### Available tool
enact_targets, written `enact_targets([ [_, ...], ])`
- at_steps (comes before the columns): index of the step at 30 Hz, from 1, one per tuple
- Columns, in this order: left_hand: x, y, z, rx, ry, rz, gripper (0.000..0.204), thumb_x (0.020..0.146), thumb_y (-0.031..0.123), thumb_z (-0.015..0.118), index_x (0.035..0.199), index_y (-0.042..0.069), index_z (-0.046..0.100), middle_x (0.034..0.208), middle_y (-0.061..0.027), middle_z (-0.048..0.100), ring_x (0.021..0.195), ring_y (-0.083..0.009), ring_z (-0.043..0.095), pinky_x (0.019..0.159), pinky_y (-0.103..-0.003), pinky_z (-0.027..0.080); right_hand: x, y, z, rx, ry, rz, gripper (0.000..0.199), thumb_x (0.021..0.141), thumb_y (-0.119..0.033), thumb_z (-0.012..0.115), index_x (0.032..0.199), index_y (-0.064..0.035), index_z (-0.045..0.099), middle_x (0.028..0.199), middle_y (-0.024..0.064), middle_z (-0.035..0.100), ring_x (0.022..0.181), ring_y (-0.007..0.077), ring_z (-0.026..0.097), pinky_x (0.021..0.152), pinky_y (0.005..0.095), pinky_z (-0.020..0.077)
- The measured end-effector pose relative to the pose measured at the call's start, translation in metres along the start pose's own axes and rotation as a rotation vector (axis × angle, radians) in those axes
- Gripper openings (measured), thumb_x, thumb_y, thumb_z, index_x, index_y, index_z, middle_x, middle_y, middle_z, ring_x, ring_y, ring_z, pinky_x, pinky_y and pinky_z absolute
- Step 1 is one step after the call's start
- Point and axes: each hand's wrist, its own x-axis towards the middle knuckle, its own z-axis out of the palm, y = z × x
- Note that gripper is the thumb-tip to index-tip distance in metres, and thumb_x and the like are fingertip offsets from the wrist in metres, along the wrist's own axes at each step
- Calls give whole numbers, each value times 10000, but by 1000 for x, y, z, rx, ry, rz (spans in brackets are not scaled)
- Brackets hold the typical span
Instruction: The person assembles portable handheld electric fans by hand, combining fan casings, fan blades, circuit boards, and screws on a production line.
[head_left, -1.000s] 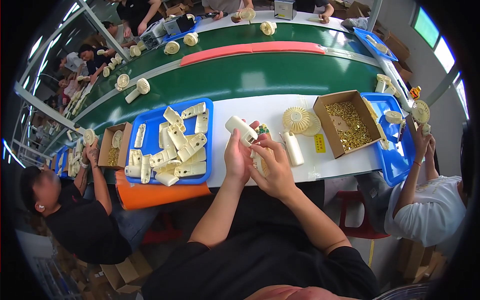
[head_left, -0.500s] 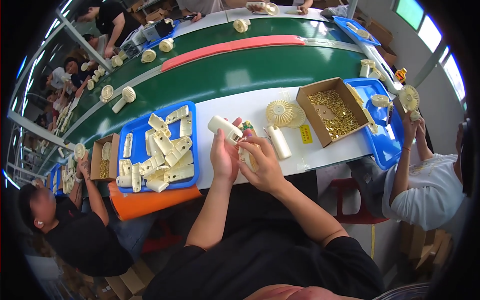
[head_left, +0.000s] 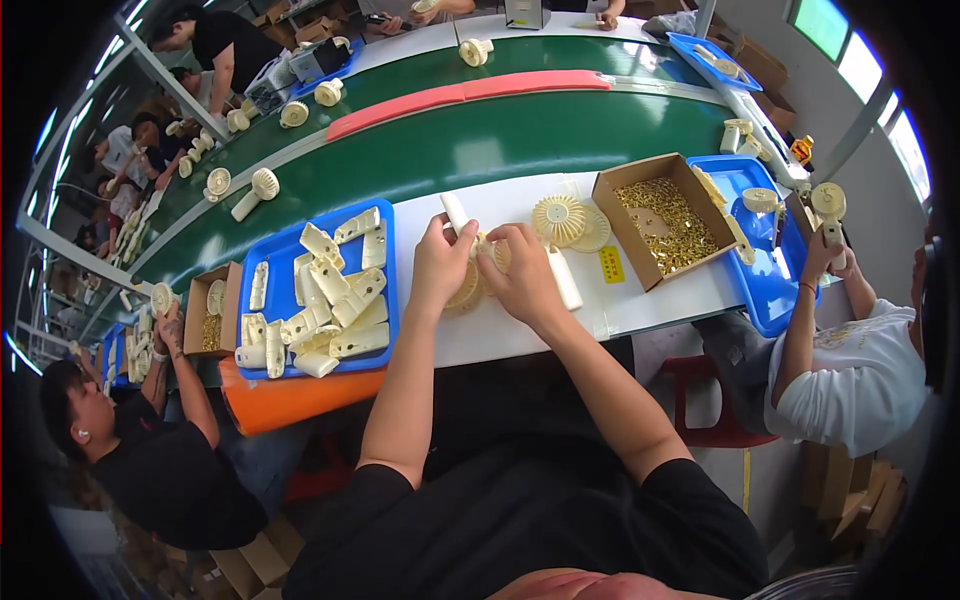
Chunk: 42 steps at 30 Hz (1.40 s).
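A cream hand-fan handle (head_left: 455, 210) is gripped in my left hand (head_left: 446, 262), tilted with its upper end pointing away from me. My right hand (head_left: 524, 272) is closed at the handle's near end, fingertips bent inward; what they pinch is hidden. Beneath my hands, partly covered, a round cream fan part (head_left: 465, 292) rests on the white tabletop. Just right of my right hand lies another cream handle (head_left: 565, 279). Beyond it sit a ribbed fan cage (head_left: 558, 219) and a flatter round grille (head_left: 594, 230).
To the left, a blue tray (head_left: 391, 300) holds several handle shells. A cardboard box (head_left: 652, 268) of small brass-coloured pieces stands right, beside another blue tray (head_left: 775, 310). Beyond runs a green conveyor belt (head_left: 480, 150) carrying fans. Co-workers sit on both sides.
My hands have moved slightly away from me and drawn together. The handle has swung to point farther forward, and the round fan part beneath shows more. Co-workers' hands have shifted.
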Motion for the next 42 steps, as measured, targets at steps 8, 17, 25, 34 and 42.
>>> enact_targets([
  [8,16,0,-20,353,2,-121,546,1006,436,579,1228,-61,614,1053,-283,719,981,-418,704,862,-458,550,23,-10,30,-27,-45,107,333,901,-284,686,1107,-26,643,1139,167,646,1097,353,610,921,468,464],
  [17,-32,23,-33,547,8,-38,600,988,399,622,1341,-77,534,1110,-254,708,1071,-465,651,927,-491,527,80,23,26,-297,-393,242,509,931,-406,603,1199,24,655,1231,264,642,1078,433,652,951,468,520],
  [25,-102,-2,-48,496,-22,428,586,884,227,748,1368,-12,520,1419,-218,526,1367,-370,463,1127,-456,404,51,10,30,-214,-197,-69,373,950,-278,652,1174,21,668,1198,224,663,1120,401,636,1010,460,480],
  [34,-102,-36,-11,576,113,602,521,878,168,724,1343,33,532,1428,-204,512,1372,-390,449,1156,-484,365,-102,21,-117,-11,-183,29,57,918,-6,661,955,28,689,916,112,707,854,218,681,805,297,517],
  [42,-103,-37,-19,700,99,625,495,912,188,691,1371,63,555,1452,-161,542,1387,-361,467,1163,-486,356,-118,81,-161,140,-51,240,75,940,-53,682,970,13,700,877,58,697,791,139,643,722,269,498],
])
